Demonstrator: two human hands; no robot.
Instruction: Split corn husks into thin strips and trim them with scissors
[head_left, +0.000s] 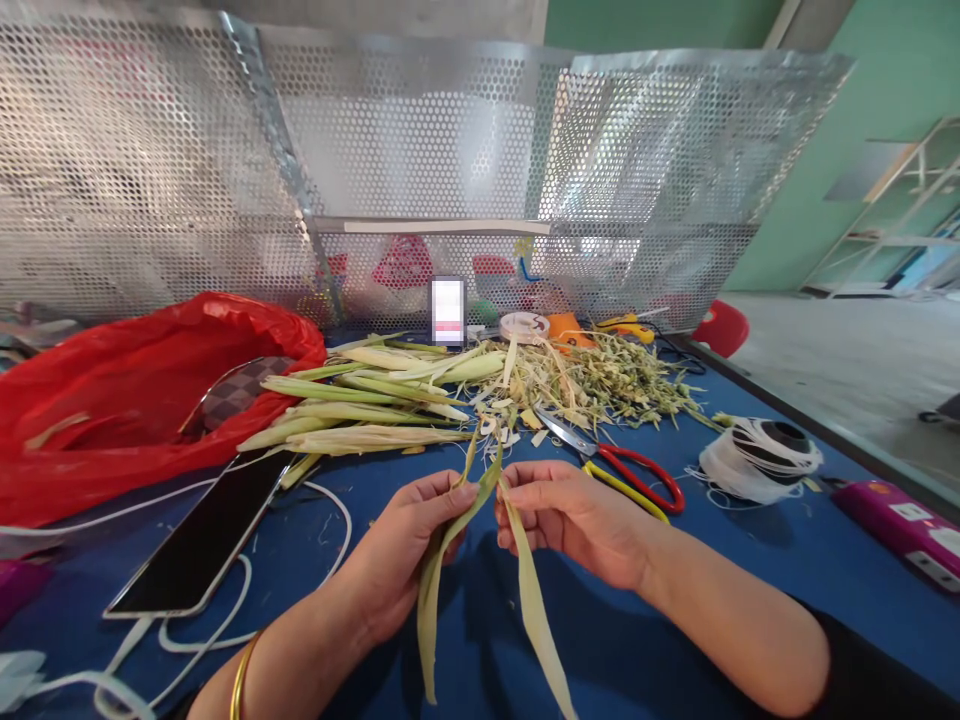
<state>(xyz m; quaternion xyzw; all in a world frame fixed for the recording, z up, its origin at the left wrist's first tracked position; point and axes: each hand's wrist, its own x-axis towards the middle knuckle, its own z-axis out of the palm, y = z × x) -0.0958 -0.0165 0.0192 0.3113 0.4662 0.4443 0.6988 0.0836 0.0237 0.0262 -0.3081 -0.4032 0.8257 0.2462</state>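
Note:
My left hand (427,515) pinches a green corn husk (430,610) between thumb and fingers, and the long strip hangs below it. In my right hand (559,510) is a paler corn husk strip (534,600), gripped near its upper end and trailing down toward the near edge. The two hands are close together over the blue table (600,640), and the husk tips meet just above them. A pile of corn husks (367,400) lies beyond my left hand. Scissors (615,465) with red and yellow handles rest open beyond my right hand.
A red plastic bag (150,400) and a phone (206,540) with white cables lie left. Dried plant scraps (622,380), a tape roll (524,327) and a lit phone screen (448,312) stand at the back. White cord (757,460) and a purple power strip (900,525) are right.

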